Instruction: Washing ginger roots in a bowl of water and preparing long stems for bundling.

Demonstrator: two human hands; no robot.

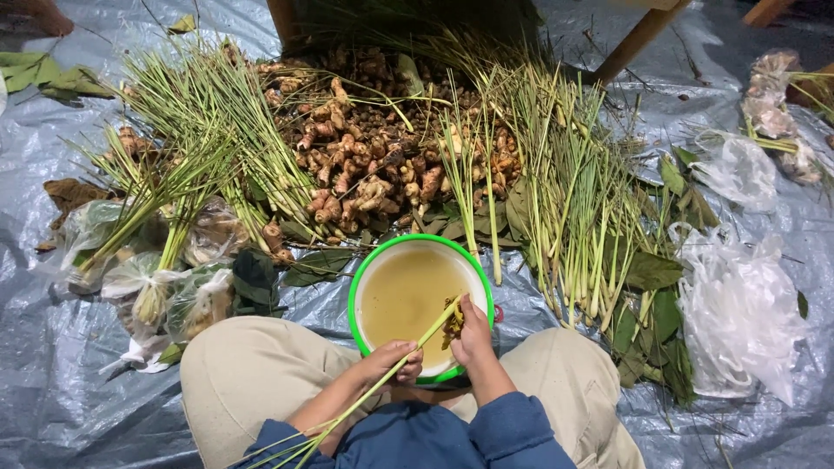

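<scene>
I sit cross-legged on a grey tarp (52, 382) with a green-rimmed white bowl (358, 287) of murky yellowish water between my knees. My left hand (393, 358) is closed around a long green stalk (373, 391) that runs from my lap up over the bowl. My right hand (471, 332) grips the stalk's root end, a small brown rhizome clump (452, 318), just above the water at the bowl's right side.
A big heap of brown rhizomes (365, 156) lies beyond the bowl, flanked by green stalk bundles at left (200, 139) and right (565, 182). Filled plastic bags (165, 287) sit at my left, empty clear bags (734, 304) at right, and wooden legs (634, 43) at the top.
</scene>
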